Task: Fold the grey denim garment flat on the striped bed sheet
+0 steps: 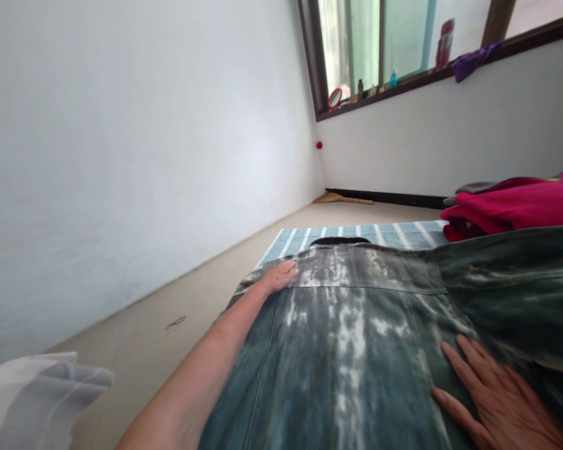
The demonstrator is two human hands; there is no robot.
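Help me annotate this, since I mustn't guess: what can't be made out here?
All in the head view:
Dark garment: lower end cut off by the bottom edge, one sleeve by the right; underside hidden beneath.
Left hand, right hand: palms hidden, turned down onto it.
Striped cloth: partly covered by the garment.
Pink clothes: cut off by the right edge.
Thin loop on the floor: too small to identify.

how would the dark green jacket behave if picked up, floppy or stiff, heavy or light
The jacket would probably droop, being cloth spread flat under the left hand and right hand. It may feel fairly heavy, as it looks like thick seamed denim. The sleeve, stretched out to the side, would likely trail.
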